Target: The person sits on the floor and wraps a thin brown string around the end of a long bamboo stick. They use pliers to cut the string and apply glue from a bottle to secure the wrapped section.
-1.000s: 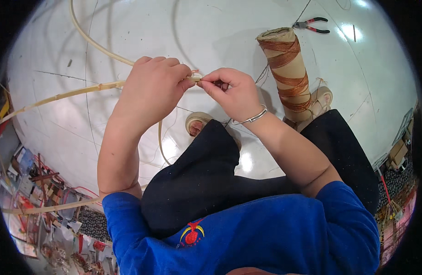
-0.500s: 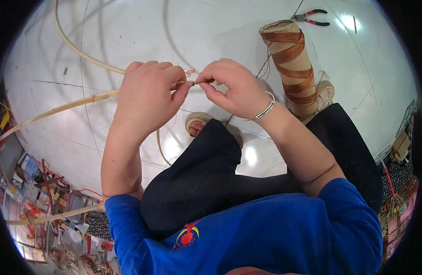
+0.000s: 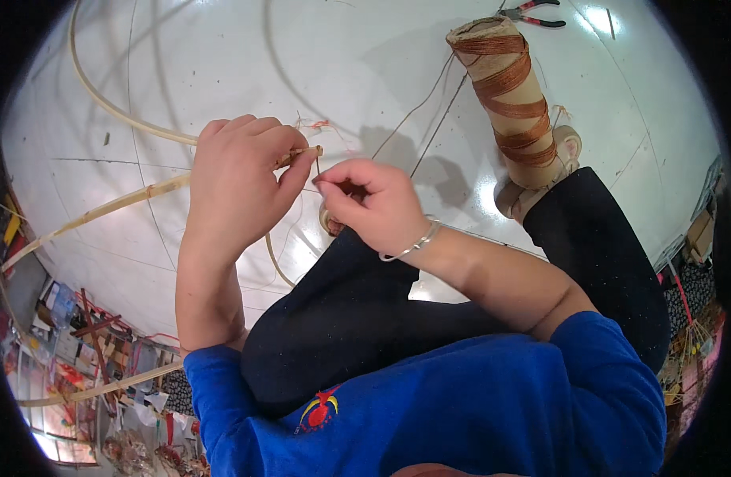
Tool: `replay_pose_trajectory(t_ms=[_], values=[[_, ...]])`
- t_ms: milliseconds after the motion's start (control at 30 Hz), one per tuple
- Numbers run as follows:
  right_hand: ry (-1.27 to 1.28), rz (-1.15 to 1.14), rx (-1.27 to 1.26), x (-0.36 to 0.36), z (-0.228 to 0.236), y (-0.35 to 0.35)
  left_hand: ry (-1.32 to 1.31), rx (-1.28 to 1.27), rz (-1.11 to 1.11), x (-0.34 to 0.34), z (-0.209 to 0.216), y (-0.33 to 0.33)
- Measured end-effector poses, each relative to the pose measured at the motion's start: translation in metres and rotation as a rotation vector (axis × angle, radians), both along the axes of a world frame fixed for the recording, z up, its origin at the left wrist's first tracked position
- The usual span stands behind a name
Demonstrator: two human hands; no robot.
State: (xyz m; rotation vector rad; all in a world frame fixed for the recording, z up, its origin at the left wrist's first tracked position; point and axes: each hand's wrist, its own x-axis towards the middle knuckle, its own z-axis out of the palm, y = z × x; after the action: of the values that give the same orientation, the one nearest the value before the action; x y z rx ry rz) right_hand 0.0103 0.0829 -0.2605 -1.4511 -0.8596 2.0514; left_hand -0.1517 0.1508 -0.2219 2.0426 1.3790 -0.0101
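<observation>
My left hand (image 3: 242, 179) is closed round pale bamboo strips (image 3: 103, 208), pinching them between thumb and forefinger. A short cut end (image 3: 318, 151) sticks out past the fingertips, with brown binding just behind it. Below and to the right of that end, my right hand (image 3: 373, 199) pinches a thin brown thread (image 3: 319, 167), drawn down from the strip end. The strips bend away to the left in long curves. How they lie inside the left palm is hidden.
A thick cardboard tube (image 3: 504, 91) wound with brown thread stands at the right, beside my foot. Red-handled pliers (image 3: 532, 13) lie beyond it. Orange-red scraps (image 3: 321, 124) are on the white floor (image 3: 222, 48). Assorted clutter (image 3: 103, 342) fills the lower left edge.
My right hand has moved down and slightly left from beside the strip end, and the thread now hangs below it. My left hand and the strips have shifted a little left.
</observation>
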Motion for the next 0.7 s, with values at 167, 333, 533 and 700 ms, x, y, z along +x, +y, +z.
replay_pose_trajectory(t_ms=[167, 333, 533, 700], values=[[-0.347, 0.130, 0.647, 0.019, -0.004, 0.040, -0.018, 0.022, -0.012, 0.000, 0.001, 0.000], [-0.291, 0.138, 0.524, 0.017, -0.032, 0.044, 0.005, 0.011, -0.024, 0.002, 0.003, 0.000], [-0.134, 0.070, 0.243, 0.005, -0.041, 0.033, 0.004, 0.014, -0.034, 0.000, 0.002, -0.003], [0.108, -0.052, -0.133, -0.007, -0.040, 0.007, -0.008, 0.032, -0.042, 0.001, 0.001, -0.003]])
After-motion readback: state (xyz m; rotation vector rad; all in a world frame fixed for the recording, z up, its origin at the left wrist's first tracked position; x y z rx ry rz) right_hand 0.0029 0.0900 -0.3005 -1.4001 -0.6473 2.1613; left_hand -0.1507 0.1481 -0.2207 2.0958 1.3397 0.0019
